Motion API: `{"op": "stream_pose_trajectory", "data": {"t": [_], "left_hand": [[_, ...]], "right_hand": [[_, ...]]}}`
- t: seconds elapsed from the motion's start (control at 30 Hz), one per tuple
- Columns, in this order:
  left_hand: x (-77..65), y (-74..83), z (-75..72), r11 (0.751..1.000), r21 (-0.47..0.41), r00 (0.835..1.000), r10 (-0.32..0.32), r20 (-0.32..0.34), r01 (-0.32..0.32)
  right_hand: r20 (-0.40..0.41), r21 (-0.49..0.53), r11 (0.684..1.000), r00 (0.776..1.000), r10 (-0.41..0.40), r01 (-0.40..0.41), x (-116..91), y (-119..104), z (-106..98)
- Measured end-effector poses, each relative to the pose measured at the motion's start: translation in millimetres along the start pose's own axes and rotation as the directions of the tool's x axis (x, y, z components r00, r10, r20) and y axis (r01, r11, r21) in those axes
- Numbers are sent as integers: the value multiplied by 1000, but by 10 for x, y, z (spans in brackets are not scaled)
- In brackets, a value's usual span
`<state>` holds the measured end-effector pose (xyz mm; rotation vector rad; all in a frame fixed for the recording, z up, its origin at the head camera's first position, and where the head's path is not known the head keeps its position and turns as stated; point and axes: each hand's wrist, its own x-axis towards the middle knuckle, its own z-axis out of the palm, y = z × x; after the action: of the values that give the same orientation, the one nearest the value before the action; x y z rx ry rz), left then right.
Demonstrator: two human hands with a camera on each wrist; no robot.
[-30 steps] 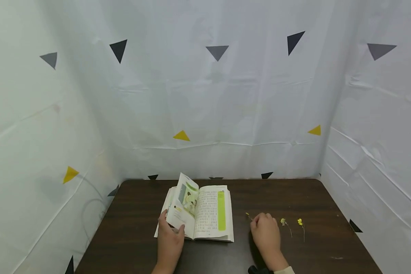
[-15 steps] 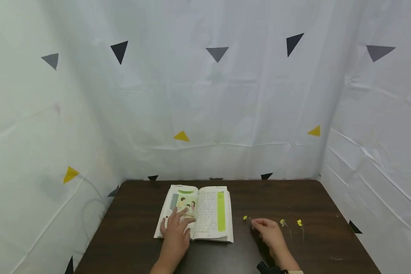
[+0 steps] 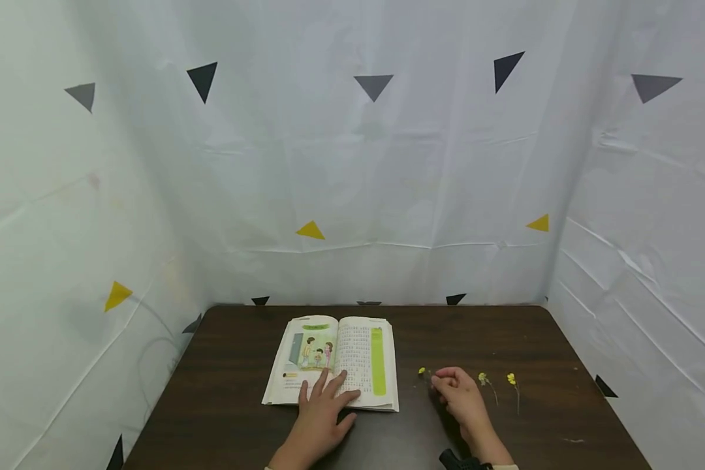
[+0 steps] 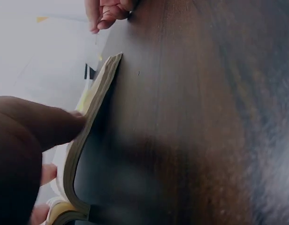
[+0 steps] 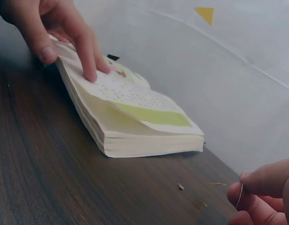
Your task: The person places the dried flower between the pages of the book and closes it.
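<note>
Left grip [image 3: 319, 418] touches book [image 3: 357, 359]; right grip [image 3: 461, 397] pinches flower [image 3: 422, 371].

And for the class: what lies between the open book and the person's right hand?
In the head view, a yellow flower shows between the open book and the right hand; the right wrist view also shows a small scrap there.

Curtained-off booth [image 3: 53, 241]: white sheeting [image 3: 258, 196] with black, grey, yellow triangles [image 3: 373, 86] round dark wood-grain table [image 3: 217, 385].
</note>
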<state>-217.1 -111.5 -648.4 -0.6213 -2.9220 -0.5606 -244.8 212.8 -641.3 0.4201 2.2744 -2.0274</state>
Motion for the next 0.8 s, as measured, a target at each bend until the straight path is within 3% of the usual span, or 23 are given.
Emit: {"op": "stream_pose_trajectory", "data": {"t": [0.2, 0.4, 0.6, 0.8], "left_hand": [[-30, -86, -29, 998, -41, 992, 60, 109, -56], [31, -97, -122, 996, -83, 981, 44, 190, -28], [25, -69, -147, 996, -93, 976, 13, 215, 7], [33, -72, -116, 996, -93, 977, 18, 211, 2]], "right_hand": [[2, 47, 998, 999, -47, 47, 37, -52, 158], [-17, 94, 989, 993, -115, 116, 71, -188, 467], [23, 158, 976, 987, -156, 151, 147, -272, 835], [62, 150, 968, 976, -211, 200, 255, -360, 1120]]}}
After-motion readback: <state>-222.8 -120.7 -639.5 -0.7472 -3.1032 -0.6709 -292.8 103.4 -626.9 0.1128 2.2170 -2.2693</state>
